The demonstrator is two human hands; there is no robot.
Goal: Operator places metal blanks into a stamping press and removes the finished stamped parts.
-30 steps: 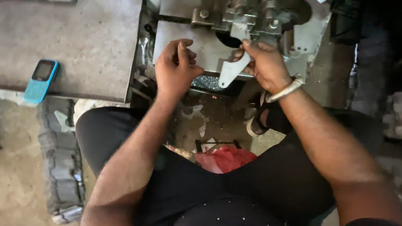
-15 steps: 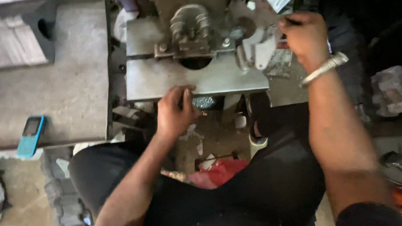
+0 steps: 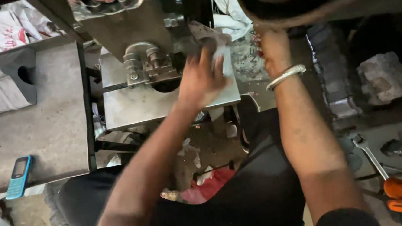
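Grimy concrete floor (image 3: 214,147) down below, littered with scraps. On the left, a worn grey metal table (image 3: 48,131) with a blue phone (image 3: 19,176). Right side, dim, a rough stone block (image 3: 385,77), a wrench (image 3: 370,156).

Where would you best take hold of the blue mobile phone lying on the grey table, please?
Grip the blue mobile phone across its two long edges, coming down from above. It lies flat, screen up, near the front edge of the grey table, with bare surface on both sides for fingers.

A workshop — steel press machine (image 3: 147,65), wrench (image 3: 370,156), gritty floor.
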